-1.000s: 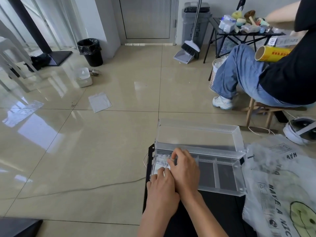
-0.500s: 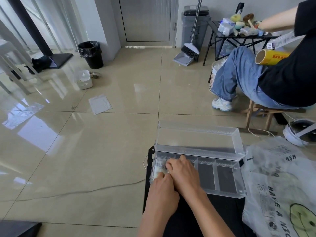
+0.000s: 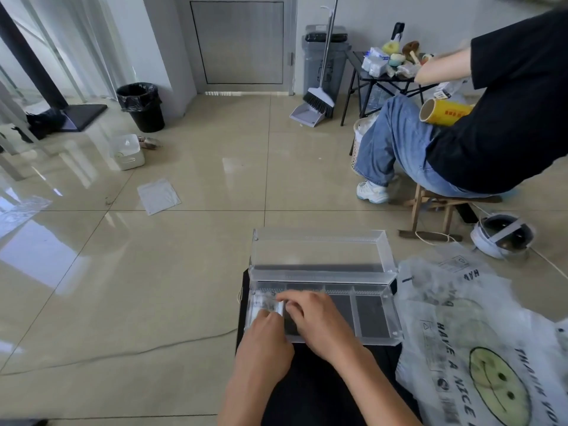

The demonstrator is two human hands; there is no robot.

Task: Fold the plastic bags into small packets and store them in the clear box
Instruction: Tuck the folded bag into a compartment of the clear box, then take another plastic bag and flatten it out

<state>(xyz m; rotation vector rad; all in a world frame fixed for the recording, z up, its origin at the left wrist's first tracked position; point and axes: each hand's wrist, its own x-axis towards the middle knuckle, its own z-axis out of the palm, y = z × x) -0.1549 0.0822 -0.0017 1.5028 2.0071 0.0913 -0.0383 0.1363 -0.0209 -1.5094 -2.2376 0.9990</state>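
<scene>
Pinching the folded packet (image 3: 279, 308) with curled left hand (image 3: 264, 342) and right hand (image 3: 319, 324) to seat it in the left-end compartment of the clear box (image 3: 375, 340).

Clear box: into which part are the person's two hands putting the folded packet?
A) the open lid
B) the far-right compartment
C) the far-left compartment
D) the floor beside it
C: the left hand and the right hand grip the folded packet at the far-left end of the clear box.
</scene>
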